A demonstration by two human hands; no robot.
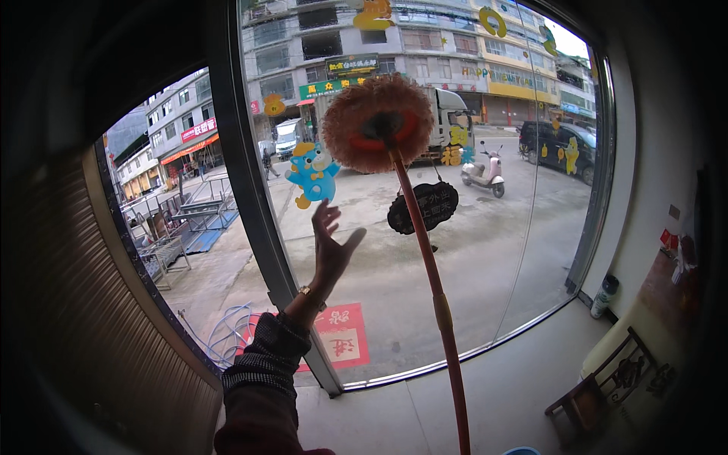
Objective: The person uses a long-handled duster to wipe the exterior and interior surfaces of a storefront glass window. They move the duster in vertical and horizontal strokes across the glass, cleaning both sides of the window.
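My left hand (333,242) is raised before the window glass (483,273), fingers apart and holding nothing, with a bracelet or watch at its wrist. Just above it a blue cartoon animal sticker (314,173) is on the glass. To the hand's right a long-handled mop (378,125) stands head up in front of the pane, its fluffy pinkish head at the top. Its reddish pole (431,273) runs down out of the picture's bottom edge. Behind the pole hangs a dark sign (441,205) bearing writing. My right hand is out of view.
A dark metal door frame post (250,170) stands left of the glass, beside a ribbed brown panel (114,296). At the lower right are a wooden chair (588,398) and a dark bottle (604,296). A blue rim (520,451) shows at the bottom. A parked scooter (483,170) is outside.
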